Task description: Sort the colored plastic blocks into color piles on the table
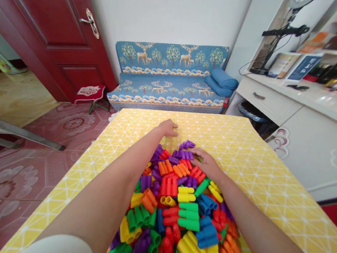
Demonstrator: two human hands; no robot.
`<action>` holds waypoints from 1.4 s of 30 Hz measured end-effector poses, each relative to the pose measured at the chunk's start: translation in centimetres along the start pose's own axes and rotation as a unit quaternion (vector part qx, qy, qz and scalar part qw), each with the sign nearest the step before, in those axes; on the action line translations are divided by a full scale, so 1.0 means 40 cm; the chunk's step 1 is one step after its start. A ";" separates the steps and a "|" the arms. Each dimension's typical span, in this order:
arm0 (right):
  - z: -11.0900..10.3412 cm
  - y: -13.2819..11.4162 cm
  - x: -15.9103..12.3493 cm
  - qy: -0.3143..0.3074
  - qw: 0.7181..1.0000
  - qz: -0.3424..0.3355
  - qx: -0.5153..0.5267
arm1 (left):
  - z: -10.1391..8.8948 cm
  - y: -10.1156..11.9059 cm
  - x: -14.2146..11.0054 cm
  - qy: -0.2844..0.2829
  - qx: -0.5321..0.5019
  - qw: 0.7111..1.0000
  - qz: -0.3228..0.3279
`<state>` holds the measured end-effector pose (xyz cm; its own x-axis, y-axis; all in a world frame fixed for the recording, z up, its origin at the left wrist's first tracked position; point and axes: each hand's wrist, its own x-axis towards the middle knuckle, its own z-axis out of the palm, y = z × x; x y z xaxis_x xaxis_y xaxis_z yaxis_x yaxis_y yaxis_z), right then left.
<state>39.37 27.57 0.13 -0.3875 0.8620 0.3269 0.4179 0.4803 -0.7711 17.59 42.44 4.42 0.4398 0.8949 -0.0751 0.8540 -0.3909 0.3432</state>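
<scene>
My left hand (168, 128) is over the yellow tablecloth at the far side of the pile, its fingers apart with nothing visible in them. To the right, my right hand (207, 164) has its fingers around the end of a purple plastic building piece (183, 154) made of joined finger-shaped tubes. Just beyond that lies another purple piece (187, 145). Between my forearms spreads a heap of similar pieces, among them a red one (169, 186), a green one (189, 216), a blue one (207, 232) and an orange one (149, 200). My forearms hide the heap's sides.
The yellow patterned tablecloth (271, 187) covers the table. A blue sofa (164, 81) stands behind it, with a small red-topped stool (90, 92) beside the sofa. To the right is a white cabinet (321, 148) with bottles and boxes; a red door (52, 28) is at the left.
</scene>
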 end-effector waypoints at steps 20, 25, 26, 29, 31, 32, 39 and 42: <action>-0.005 0.006 -0.006 0.026 0.997 0.062 0.045 | -0.091 0.186 -0.489 -0.115 -0.164 0.951 0.235; -0.007 -0.015 0.004 0.006 0.998 0.048 0.028 | -0.102 0.234 -0.689 -0.057 -0.166 0.964 0.199; -0.008 -0.025 0.006 -0.009 0.998 0.050 0.027 | -0.092 0.238 -0.727 -0.027 -0.170 0.967 0.186; -0.010 -0.076 0.007 -0.088 0.993 0.069 0.033 | -0.041 0.233 -0.821 0.065 -0.168 0.977 0.117; -0.002 -0.132 -0.001 -0.151 0.984 0.079 0.042 | 0.002 0.218 -0.861 0.137 -0.158 0.976 0.058; 0.005 -0.166 -0.007 -0.171 0.981 0.079 0.040 | 0.022 0.209 -0.875 0.170 -0.151 0.973 0.031; 0.079 -0.434 -0.104 -0.150 0.985 -0.008 -0.086 | 0.073 0.202 -0.958 0.257 -0.134 0.956 -0.052; 0.063 -0.504 -0.220 -0.086 0.986 -0.044 -0.137 | 0.077 0.228 -1.048 0.254 -0.098 0.962 -0.032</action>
<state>32.27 9.90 11.42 -0.5566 0.7855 0.2705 0.5730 0.5987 -0.5597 7.78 0.69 7.81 0.1524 0.9248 0.3487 0.7838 -0.3280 0.5273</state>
